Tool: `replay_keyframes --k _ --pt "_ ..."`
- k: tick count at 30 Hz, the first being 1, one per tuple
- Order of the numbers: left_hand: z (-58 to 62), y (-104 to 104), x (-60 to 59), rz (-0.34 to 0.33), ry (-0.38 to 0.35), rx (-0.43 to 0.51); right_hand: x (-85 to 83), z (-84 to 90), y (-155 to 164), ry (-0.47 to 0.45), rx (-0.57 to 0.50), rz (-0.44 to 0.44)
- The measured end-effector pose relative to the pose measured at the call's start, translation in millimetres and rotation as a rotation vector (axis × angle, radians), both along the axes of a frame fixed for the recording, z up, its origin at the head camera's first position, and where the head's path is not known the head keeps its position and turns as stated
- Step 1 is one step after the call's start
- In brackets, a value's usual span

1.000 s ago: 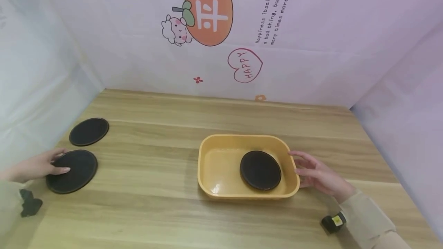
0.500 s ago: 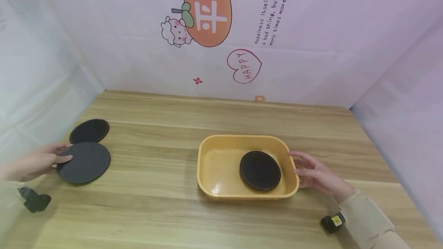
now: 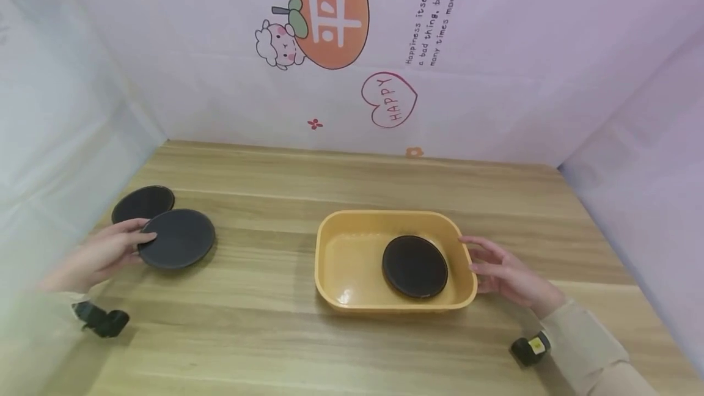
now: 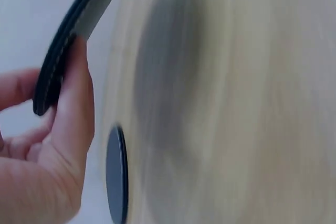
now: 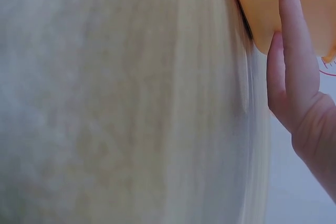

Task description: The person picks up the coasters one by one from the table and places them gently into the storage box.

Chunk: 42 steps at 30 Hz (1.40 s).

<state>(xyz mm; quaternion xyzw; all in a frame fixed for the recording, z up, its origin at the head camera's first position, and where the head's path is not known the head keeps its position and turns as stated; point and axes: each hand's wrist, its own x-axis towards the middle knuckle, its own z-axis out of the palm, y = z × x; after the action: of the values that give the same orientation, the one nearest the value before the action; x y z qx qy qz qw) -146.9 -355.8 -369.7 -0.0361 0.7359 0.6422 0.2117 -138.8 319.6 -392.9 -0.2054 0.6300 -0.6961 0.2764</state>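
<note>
— Wooden table (image 3: 264, 335) under a pink cartoon wall; what's at the left of the frame?
— Left hand (image 3: 104, 253) pinches a black disc (image 3: 177, 238) by its edge, held above the wood, another disc (image 3: 142, 202) just behind.
— And right of centre?
— Yellow tray (image 3: 330, 274) holding a third disc (image 3: 415, 265); right hand (image 3: 503, 275), fingers relaxed, touches the tray's right wall.

My head camera looks down over the wooden table (image 3: 264, 322); both wrist cameras sit close, skimming that same tabletop.
</note>
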Motion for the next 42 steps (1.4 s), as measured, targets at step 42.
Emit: replay_keyframes --k 42 --pt "74.1 278 -51.1 -0.160 0.153 0.269 2.3 5.1 1 -0.025 0.027 -0.014"
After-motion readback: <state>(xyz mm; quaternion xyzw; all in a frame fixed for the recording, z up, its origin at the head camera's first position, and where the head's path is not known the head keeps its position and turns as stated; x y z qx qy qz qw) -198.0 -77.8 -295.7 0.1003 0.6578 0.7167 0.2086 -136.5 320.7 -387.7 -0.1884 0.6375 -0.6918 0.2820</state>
